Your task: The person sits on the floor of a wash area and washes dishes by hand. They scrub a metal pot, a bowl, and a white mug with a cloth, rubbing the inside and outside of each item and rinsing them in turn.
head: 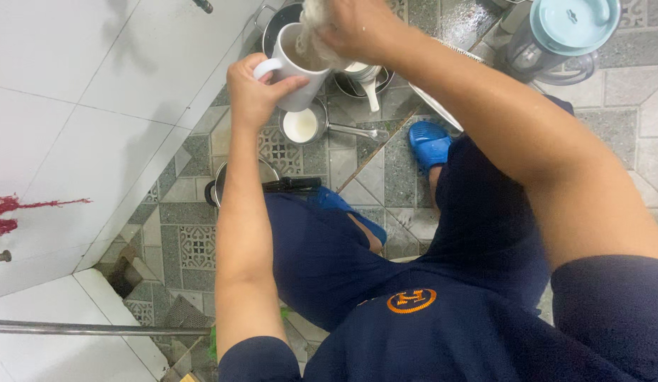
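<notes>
— Your left hand [252, 90] is wrapped around the handle side of a white mug [295, 67], fingers closed on it, holding it tilted in the air above the tiled floor [343, 163]. Your right hand [357, 28] is bunched around a pale, wet cloth or sponge [313, 32] and presses it into the mug's mouth.

— What do the containers hold?

— You can't see inside the mug; the cloth and your fingers fill the opening. Just below it, a small metal saucepan [304, 126] with a long handle holds a white liquid or a white dish, hard to tell which. Lower left, a steel pot [223, 185] sits on the floor, half hidden behind your left forearm and knee. Behind the mug, a dark pan [278, 25] and a stack of bowls [363, 76] are mostly covered by your hands. Far right, a blender jug [555, 35] with a pale teal lid is cut off by the frame's top edge; its contents don't show.
</notes>
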A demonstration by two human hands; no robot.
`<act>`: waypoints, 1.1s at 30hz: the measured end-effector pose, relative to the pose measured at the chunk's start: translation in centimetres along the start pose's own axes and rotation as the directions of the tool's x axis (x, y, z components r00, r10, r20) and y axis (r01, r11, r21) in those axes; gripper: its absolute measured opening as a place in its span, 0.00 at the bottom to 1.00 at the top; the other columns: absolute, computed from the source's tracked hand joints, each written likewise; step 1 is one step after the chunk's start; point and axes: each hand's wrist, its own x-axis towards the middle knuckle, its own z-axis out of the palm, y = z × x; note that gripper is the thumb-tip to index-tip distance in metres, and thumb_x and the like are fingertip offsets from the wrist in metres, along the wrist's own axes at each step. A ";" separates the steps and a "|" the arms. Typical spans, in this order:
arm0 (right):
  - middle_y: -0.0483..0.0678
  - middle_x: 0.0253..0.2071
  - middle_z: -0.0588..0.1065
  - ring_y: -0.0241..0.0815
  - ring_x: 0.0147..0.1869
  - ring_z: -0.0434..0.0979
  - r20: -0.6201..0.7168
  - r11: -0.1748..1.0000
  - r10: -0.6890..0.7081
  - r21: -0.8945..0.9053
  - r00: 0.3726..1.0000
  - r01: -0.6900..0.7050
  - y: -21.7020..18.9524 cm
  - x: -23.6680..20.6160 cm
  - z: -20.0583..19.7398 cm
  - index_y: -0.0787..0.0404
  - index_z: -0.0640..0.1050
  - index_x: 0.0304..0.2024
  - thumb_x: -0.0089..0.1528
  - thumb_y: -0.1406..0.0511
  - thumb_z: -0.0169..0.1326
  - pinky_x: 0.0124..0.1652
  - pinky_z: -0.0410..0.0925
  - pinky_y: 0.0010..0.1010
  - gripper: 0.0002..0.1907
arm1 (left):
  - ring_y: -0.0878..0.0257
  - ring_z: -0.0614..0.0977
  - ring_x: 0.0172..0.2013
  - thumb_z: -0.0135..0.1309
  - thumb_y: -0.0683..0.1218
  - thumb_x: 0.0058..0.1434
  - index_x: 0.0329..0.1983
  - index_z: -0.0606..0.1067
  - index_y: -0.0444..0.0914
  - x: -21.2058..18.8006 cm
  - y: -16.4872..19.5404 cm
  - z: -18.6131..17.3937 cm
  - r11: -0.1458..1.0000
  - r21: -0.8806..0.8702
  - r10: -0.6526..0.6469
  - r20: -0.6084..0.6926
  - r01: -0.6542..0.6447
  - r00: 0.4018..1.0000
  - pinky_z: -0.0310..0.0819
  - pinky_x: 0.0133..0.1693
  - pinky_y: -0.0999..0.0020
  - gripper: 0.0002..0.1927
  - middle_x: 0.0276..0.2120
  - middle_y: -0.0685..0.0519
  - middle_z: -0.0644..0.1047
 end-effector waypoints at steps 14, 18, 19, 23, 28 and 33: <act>0.61 0.33 0.76 0.64 0.33 0.79 -0.065 0.960 -0.272 -0.093 0.960 0.266 -2.8 -0.9 1.9 0.67 0.68 0.50 0.61 0.66 0.61 0.30 0.70 0.51 0.20 | 0.75 0.69 0.27 0.79 0.45 0.49 0.26 0.73 0.37 -1.3 2.0 1.5 0.993 -0.116 0.029 0.115 -0.015 0.993 0.60 0.29 0.76 0.21 0.24 0.61 0.73; 0.62 0.33 0.78 0.65 0.35 0.80 -0.179 0.999 -0.023 0.017 0.984 0.027 -1.1 -0.2 3.9 0.66 0.69 0.49 0.59 0.68 0.59 0.34 0.72 0.52 0.18 | 0.72 0.73 0.27 0.79 0.47 0.48 0.29 0.77 0.38 -1.7 3.5 2.1 0.991 0.075 0.105 0.061 -0.110 0.993 0.65 0.28 0.72 0.19 0.25 0.60 0.77; 0.63 0.33 0.79 0.64 0.36 0.80 -0.217 0.997 0.034 0.068 0.976 -0.020 -1.0 -0.1 4.3 0.65 0.71 0.49 0.59 0.69 0.58 0.35 0.73 0.50 0.17 | 0.67 0.75 0.27 0.78 0.48 0.49 0.28 0.76 0.38 -1.9 3.8 2.5 0.948 0.218 0.231 0.035 -0.233 0.972 0.67 0.29 0.69 0.19 0.25 0.57 0.76; 0.57 0.39 0.82 0.50 0.40 0.84 -0.201 0.749 0.333 0.650 0.921 -0.129 -0.6 0.1 5.9 0.67 0.75 0.47 0.61 0.70 0.55 0.36 0.76 0.41 0.12 | 0.55 0.80 0.30 0.69 0.45 0.54 0.30 0.75 0.39 -1.9 4.5 4.3 0.598 0.613 0.577 0.116 -0.516 0.808 0.72 0.35 0.60 0.12 0.28 0.52 0.77; 0.57 0.45 0.82 0.46 0.38 0.80 0.411 -0.009 0.410 0.895 0.815 -0.446 -0.7 0.4 7.1 0.67 0.83 0.51 0.63 0.67 0.56 0.31 0.66 0.39 0.15 | 0.53 0.81 0.30 0.66 0.45 0.58 0.29 0.76 0.40 -1.7 4.6 4.4 0.534 0.613 0.632 0.168 -0.582 0.756 0.71 0.34 0.58 0.10 0.27 0.52 0.77; 0.66 0.35 0.78 0.62 0.37 0.80 -0.296 0.965 0.183 0.234 0.937 -0.115 -0.9 1.0 6.1 0.70 0.80 0.42 0.60 0.67 0.61 0.34 0.73 0.48 0.11 | 0.52 0.77 0.26 0.70 0.46 0.57 0.28 0.76 0.38 -2.1 4.5 2.8 0.724 0.472 0.576 -0.012 -0.503 0.818 0.68 0.31 0.58 0.13 0.25 0.49 0.76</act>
